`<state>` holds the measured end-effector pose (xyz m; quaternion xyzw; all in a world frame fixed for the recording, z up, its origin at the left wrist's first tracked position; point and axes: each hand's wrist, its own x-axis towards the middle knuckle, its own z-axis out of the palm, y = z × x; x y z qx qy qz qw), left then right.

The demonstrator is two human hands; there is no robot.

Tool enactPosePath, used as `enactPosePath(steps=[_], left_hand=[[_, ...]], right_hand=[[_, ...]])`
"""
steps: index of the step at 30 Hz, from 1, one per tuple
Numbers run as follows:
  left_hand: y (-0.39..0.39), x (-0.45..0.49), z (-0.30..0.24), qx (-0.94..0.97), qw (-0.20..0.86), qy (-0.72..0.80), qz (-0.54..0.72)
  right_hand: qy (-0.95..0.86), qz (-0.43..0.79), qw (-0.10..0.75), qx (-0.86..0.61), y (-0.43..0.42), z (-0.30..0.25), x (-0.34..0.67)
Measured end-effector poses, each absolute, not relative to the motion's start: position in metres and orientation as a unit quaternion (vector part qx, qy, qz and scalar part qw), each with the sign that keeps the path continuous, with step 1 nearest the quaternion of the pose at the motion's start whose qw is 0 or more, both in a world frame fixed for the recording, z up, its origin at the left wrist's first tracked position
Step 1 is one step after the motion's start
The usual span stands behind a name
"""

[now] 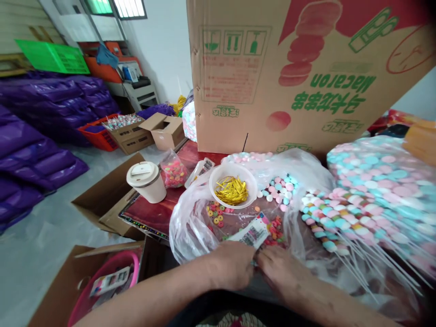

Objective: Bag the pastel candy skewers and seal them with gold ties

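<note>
My left hand (231, 265) and my right hand (281, 270) meet at the near edge of the table, fingers pinched together on a small clear packet with a printed label (252, 234). The packet lies over a clear plastic bag (190, 218) of small coloured ring candies (218, 215). Just beyond stands a white bowl (233, 184) of gold twist ties. To the right lie candy skewers (327, 218) with pink, white and blue discs on white sticks.
A big cardboard carton (306, 68) printed "Macaron" stands at the back of the red table (153, 211). A lidded paper cup (147, 180) sits at left. Open cardboard boxes (102, 195), a pink basket (112, 272) and purple bags (41, 136) cover the floor left.
</note>
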<state>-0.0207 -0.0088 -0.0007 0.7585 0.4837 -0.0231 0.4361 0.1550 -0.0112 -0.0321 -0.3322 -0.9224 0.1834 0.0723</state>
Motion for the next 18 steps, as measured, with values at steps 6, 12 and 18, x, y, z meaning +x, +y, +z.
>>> enactPosePath(steps=[6, 12, 18], left_hand=[[-0.032, -0.038, -0.015, 0.911, 0.152, 0.374, 0.085], [-0.036, -0.072, -0.032, 0.747, 0.272, 0.527, 0.299], [-0.03, -0.093, -0.031, 0.321, 0.57, 0.642, 0.4]], right_hand=[[-0.508, 0.707, -0.036, -0.491, -0.002, -0.015, 0.139], [-0.829, 0.401, -0.03, -0.389, 0.082, 0.015, 0.115], [-0.887, 0.131, -0.024, -0.443, 0.16, -0.021, 0.056]])
